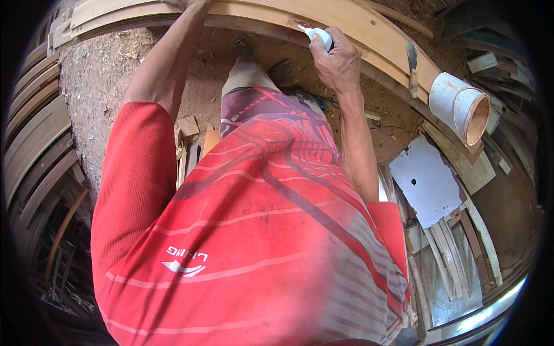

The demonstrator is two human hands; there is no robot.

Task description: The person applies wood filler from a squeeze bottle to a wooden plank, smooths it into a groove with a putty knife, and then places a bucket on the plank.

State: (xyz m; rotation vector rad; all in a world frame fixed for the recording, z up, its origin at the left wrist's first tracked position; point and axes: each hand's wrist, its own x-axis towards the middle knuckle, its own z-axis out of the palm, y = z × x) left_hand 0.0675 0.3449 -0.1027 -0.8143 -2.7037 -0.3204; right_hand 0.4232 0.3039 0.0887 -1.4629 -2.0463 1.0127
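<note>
Head view: right hand (337,60) grips white bottle (319,37) at plank (346,20) edge.

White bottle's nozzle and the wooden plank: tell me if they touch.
Touching. The head view shows the white bottle, gripped in the right hand, with its nozzle tip meeting the wooden plank.

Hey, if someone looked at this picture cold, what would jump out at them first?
First the red striped shirt, which fills the lower middle of the view. Next the right hand near the top, gripping a small white squeeze bottle with its tip on a long pale wooden board that arcs across the top, while the left hand rests on that board farther left. At the right, a white bucket lies on its side.
</note>
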